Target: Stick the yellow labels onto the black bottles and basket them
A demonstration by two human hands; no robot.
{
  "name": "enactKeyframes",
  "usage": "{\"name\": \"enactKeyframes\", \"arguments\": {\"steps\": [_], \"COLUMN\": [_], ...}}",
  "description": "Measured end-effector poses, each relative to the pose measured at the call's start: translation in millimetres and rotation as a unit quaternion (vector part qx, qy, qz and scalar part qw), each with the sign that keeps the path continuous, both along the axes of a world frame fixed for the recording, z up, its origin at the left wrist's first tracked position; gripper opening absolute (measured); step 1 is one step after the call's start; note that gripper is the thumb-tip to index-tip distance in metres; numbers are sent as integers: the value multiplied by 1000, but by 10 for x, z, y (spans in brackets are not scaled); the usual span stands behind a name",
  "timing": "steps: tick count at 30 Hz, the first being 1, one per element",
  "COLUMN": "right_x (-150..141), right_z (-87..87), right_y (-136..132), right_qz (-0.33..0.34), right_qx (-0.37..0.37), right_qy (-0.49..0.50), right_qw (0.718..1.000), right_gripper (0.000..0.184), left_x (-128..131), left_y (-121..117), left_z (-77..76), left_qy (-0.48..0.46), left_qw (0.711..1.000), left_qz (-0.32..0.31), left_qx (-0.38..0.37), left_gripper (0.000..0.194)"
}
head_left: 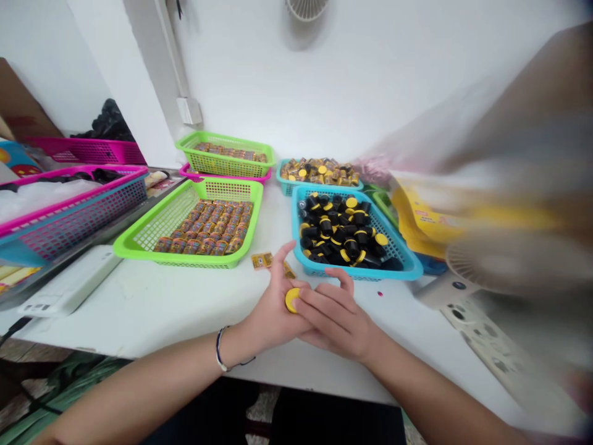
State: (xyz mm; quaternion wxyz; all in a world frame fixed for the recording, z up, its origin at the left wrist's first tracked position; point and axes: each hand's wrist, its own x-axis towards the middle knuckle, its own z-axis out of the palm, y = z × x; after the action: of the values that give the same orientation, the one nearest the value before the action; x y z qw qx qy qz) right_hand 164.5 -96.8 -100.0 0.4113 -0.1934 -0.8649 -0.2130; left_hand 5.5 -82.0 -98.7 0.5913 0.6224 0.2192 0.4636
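Left hand (266, 303) and right hand (336, 318) close together above the near edge of the white desk (139, 309). Between both palms, one yellow round cap (291, 300), pressed from two sides by the fingers, so both grips closed on it and not released. Just beyond the left hand, a small gold packet (266, 261), flat on the desk and partly behind the fingers.

Far from the hands on the left side, a near green basket (134, 238), full with small printed rolls (204, 228) in tidy rows. Behind it, a far green basket (227, 139) with more rolls of the same kind (229, 151) in rows, sitting over a pink basket (222, 177).

Right of the hands, a near blue basket (407, 269), very close to the right fingers, with short black tubes with yellow caps (338, 232) in a loose heap, many of them lying on the side. Further behind, a far blue basket (282, 179), holding a heap of small gold and black rolls (319, 173).

At the far left, a large pink and blue basket (78, 210) with a white bag (41, 198) and some black pieces inside. On the right, a yellow bag (426, 216), too blurred for clear details.
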Motion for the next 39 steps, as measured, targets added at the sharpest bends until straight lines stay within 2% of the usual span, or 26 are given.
{"name": "enactKeyframes", "arguments": {"steps": [2,6,10,12,16,20,23,28,36,39], "right_x": [-2,-29,-58,-69,-62,-35,-37,-54,-35,-39], "right_z": [-5,-44,-59,-54,-53,-46,-17,10,17,38], "right_y": [3,8,6,10,20,25,25,24,13,11], "right_qz": [-1,-7,-28,-33,-19,38,71,72,79,83], "right_qx": [4,-1,10,1,-1,-39,-71,-77,-76,-76], "right_qy": [12,14,9,13,18,38,42,30,12,7], "right_qw": [1000,1000,1000,999,1000,998,994,994,994,994], "right_gripper": [20,19,18,18,21,28,30,36,37,35], "left_x": [28,39,41,46,52,35,14,-10,-60,-81], "left_y": [-22,-40,-66,-71,-47,-7,14,30,85,89], "left_z": [-5,-51,-71,-60,-33,-55,-84,-75,-74,-71], "left_qy": [-5,-30,-50,-49,-68,-67,-51,-41,-52,-44], "left_qw": [1000,1000,996,995,998,995,996,996,987,986], "left_qz": [18,-3,76,83,13,-73,-79,-80,-149,-156], "left_qx": [-1,2,-4,-11,-11,-15,-6,6,28,36], "left_gripper": [105,104,97,96,100,103,102,106,106,106]}}
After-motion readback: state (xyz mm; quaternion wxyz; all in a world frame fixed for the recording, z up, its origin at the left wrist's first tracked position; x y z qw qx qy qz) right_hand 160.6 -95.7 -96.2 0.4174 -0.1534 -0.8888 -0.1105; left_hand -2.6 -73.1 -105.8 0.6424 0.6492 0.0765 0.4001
